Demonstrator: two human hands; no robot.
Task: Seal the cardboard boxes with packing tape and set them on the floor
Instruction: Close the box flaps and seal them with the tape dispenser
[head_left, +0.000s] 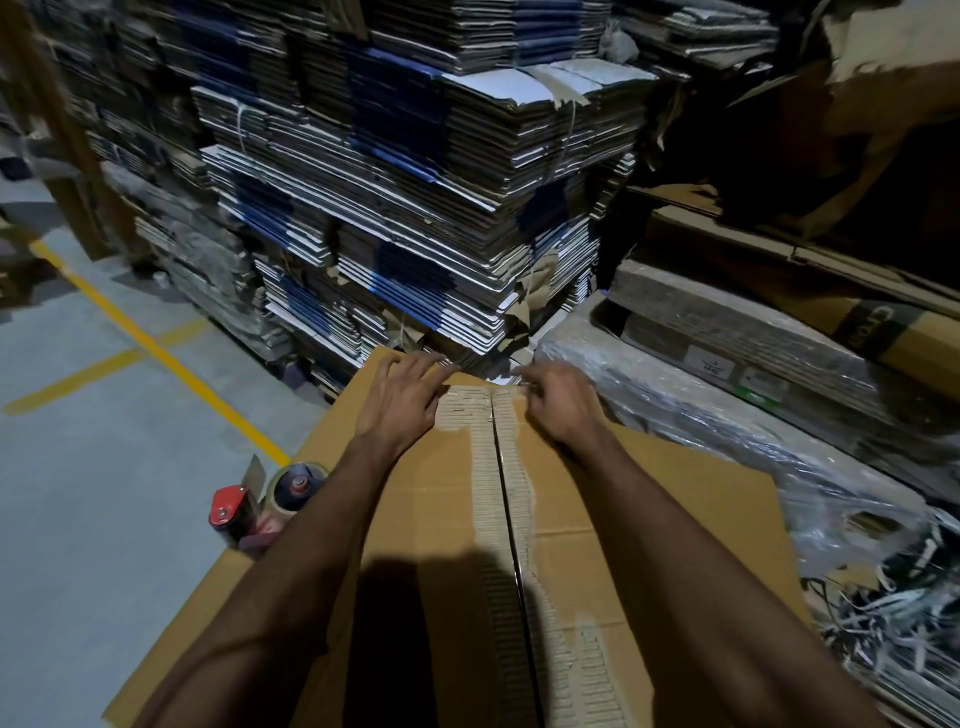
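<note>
Both hands at far end of cardboard box (452, 519) seam: left hand (402, 400) flat, fingers spread; right hand (558, 402) curled, grip unclear. Tape dispenser (260, 506) beside. Box likely stiff, bulky; lift by bottom edges.

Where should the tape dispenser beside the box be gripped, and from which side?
Probably by the body just under the red head of the tape dispenser, coming from above and from the left. It stands by the box's left edge, the roll lies toward the box, and the left forearm crosses its right side. Its handle is hidden, so the exact grip spot is uncertain.
</note>
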